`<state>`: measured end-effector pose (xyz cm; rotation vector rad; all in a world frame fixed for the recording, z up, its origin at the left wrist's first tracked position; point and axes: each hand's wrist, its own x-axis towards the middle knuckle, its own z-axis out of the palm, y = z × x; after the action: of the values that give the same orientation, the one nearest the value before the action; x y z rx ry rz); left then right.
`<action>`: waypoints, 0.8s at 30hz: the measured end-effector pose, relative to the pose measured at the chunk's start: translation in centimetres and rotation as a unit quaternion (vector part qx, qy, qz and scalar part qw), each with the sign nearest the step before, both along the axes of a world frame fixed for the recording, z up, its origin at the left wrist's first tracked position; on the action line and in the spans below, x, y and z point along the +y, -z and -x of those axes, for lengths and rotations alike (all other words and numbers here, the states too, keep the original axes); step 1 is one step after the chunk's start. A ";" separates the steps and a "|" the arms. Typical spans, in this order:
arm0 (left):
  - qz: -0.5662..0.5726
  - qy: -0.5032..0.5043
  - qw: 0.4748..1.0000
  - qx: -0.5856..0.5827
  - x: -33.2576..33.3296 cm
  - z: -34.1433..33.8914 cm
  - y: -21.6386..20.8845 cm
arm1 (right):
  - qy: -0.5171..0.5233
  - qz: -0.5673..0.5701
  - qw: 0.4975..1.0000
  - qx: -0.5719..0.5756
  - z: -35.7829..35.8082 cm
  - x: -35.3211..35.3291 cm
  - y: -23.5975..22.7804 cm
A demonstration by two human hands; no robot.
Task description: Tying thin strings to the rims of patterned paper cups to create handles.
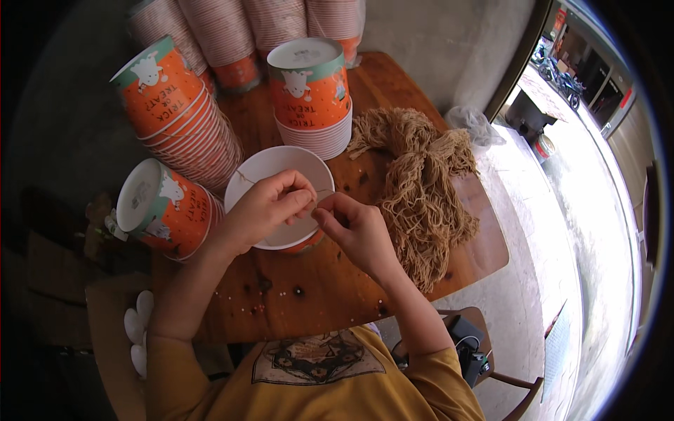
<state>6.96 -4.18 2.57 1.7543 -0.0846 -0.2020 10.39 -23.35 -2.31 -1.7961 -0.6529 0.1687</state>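
Over a paper bucket (260,168) with a white inside, standing upright on the wooden table, both my hands are close together. A thin brown string (243,176) sticks out past my left hand (270,207), whose fingers are closed in a pinch on it. My right hand (358,228) pinches the string too, just right of the left, and a short bit of it shows between the hands. The fingertips partly hide the string. To the right lies a big tangled bundle of tan string (428,196), its strands spread toward the table's right side.
Upside-down orange and green paper buckets stand stacked behind (312,98) and lean at the left (172,105), with another stack (179,203) below. Wrapped bucket stacks (274,24) line the wall. A clear plastic bag (472,125) sits at the right edge, a chair (477,330) below.
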 end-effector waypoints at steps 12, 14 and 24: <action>0.053 0.002 0.998 0.032 -0.4 -0.1 1.4 | 0.011 -0.056 0.998 0.040 -0.2 0.3 0.6; 0.044 0.003 0.999 0.027 -0.4 -0.1 1.5 | 0.005 -0.027 0.999 0.020 -0.2 0.0 0.3; 0.116 -0.006 0.990 0.081 -1.6 -0.5 1.0 | -0.193 -0.071 0.978 0.031 -2.4 -3.4 -5.2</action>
<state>7.44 -5.80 1.55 1.5018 0.0203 -0.3122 12.82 -26.72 2.86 -1.5072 -0.9416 0.4283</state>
